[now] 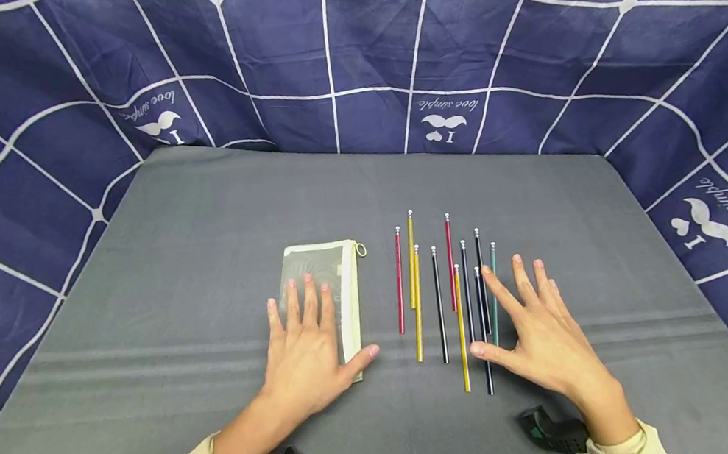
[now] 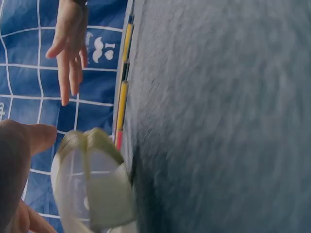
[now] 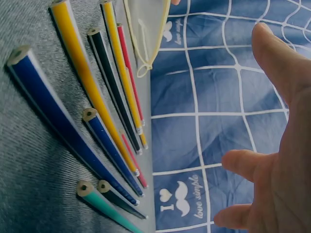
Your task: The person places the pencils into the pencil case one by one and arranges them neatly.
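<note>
The left hand is spread, fingers straight, holding nothing, over a translucent zip pouch; whether it touches is unclear. The right hand, also spread and gripping nothing, is over the right-hand side of ten eraser-tipped pencils laid loosely lengthwise between the hands. Handling looks barely begun: the pencils all lie outside the pouch, none picked up. A narrow bare strip separates the pouch from the leftmost red pencil. The grey-covered table offers room beyond both hands' fingertips and outside each hand; its far edge meets a navy grid-patterned curtain.
</note>
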`<state>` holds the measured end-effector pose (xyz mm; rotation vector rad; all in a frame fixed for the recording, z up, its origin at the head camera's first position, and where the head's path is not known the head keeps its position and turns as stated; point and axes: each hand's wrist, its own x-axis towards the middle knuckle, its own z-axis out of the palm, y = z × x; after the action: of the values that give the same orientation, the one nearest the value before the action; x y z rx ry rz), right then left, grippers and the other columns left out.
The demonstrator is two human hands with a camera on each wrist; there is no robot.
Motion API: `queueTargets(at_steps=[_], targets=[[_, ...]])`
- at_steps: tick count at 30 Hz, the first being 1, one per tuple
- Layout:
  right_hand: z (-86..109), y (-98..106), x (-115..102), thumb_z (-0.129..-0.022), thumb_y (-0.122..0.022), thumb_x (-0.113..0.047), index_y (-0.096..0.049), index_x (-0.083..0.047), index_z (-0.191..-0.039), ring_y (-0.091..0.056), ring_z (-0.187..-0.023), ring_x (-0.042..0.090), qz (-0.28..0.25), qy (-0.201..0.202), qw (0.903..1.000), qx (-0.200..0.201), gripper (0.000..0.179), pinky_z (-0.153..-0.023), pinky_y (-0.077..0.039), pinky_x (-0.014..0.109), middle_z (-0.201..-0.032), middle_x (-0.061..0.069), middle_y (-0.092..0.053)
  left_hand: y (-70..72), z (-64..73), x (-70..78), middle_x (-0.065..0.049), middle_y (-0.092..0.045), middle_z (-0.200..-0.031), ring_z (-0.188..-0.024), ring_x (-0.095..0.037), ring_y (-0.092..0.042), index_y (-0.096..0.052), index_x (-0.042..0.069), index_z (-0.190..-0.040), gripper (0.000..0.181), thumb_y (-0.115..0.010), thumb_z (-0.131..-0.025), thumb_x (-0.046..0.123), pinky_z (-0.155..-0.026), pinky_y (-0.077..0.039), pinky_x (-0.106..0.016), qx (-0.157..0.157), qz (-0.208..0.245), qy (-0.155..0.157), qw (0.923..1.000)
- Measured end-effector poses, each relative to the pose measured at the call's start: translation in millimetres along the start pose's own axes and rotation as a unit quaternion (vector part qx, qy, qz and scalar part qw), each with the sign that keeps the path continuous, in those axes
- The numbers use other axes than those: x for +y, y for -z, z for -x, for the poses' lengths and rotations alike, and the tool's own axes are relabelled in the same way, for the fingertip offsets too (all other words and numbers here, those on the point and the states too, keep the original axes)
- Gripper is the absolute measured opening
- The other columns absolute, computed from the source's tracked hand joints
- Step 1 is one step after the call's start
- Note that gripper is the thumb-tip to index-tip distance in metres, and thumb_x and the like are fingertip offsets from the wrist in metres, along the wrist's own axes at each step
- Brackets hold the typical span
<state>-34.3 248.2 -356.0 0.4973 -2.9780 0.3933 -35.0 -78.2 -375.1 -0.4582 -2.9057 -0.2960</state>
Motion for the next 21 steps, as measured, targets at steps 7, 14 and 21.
queueTargets(at_steps=[7, 14, 21], targets=[[-1.3, -3.1, -0.1, -0.079, -0.069, -0.065, -0.027, -0.023, -0.158, -0.011, -0.144, 0.053, -0.012, -0.01, 0.9998, -0.009, 0.098, -0.111, -0.022, 0.066, -0.157, 0.031, -0.02, -7.9, -3.1, 5.5, -0.029, -0.047, -0.143, -0.135, -0.05, -0.038, -0.055, -0.01, -0.132, 0.092, -0.064, -0.08, 0.065, -0.106, -0.029, -0.069, 0.043, -0.004, -0.013, 0.999], [-2.6, -7.6, 1.2, -0.078, -0.072, -0.063, -0.027, -0.026, -0.158, -0.017, -0.143, 0.052, -0.015, -0.013, 0.9998, 0.002, 0.098, -0.103, -0.03, 0.07, -0.157, 0.028, -0.024, -12.3, -5.7, 3.8, -0.027, -0.059, -0.13, -0.124, -0.045, -0.053, -0.066, -0.009, -0.118, 0.067, -0.071, -0.08, 0.046, -0.099, -0.041, -0.064, 0.094, 0.011, -0.032, 0.9949], [-3.6, -9.9, 2.8, -0.079, -0.072, -0.062, -0.027, -0.027, -0.158, -0.019, -0.144, 0.05, -0.024, -0.028, 0.9993, -0.007, 0.098, -0.099, -0.033, 0.073, -0.159, 0.024, -0.023, -17.5, -6.3, 1.8, -0.026, -0.064, -0.123, -0.111, -0.042, -0.063, -0.067, -0.011, -0.112, 0.049, -0.065, -0.08, 0.026, -0.089, -0.051, -0.059, 0.109, 0.048, -0.027, 0.9925]])
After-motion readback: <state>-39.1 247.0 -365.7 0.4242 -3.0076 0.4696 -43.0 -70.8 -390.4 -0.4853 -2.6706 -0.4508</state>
